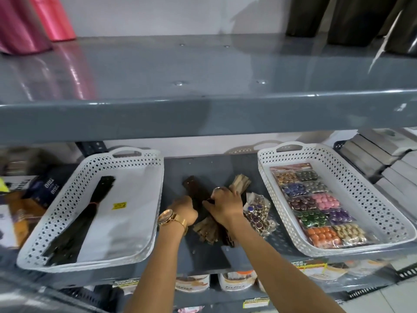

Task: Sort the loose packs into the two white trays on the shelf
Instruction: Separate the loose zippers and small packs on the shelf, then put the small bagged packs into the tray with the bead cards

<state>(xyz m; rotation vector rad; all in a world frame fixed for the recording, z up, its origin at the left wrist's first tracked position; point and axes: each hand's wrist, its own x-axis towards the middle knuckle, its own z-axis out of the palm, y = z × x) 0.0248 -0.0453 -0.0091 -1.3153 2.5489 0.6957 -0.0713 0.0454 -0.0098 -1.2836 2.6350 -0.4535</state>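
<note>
Both hands meet over the loose packs on the grey shelf (225, 168) between the two white trays: the left hand (186, 208) is closed on the dark brown pack (196, 188), whose long axis runs from 11 to 5 o'clock. The right hand (225, 204) curls over the tan pack (239, 182), which points to 1 o'clock. The left tray (135, 251) holds a black bundle (90, 213) lying 1 to 7 o'clock; the right tray (383, 199) holds a bead card (316, 204).
</note>
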